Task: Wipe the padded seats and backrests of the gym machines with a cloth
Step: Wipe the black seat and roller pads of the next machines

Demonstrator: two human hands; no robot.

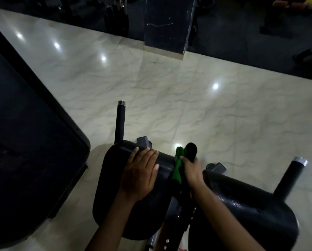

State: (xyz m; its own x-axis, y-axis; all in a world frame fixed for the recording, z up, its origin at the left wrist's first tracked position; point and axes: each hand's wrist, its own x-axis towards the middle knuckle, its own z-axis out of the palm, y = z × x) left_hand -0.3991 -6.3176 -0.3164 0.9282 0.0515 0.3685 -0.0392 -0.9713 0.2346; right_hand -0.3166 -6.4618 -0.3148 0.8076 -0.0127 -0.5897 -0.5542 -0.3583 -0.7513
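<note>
Head view — right hand (191,169) gripping green cloth (177,167), left hand (138,174) flat on left pad (115,160).

A bright green cloth (177,166) was seen against black, pebble-textured pads (115,178). The floor (187,98) was tiled in cream with faint grey marbled veining. The handles (120,120) were black with silver end caps; a pillar (167,24) was black.
</note>
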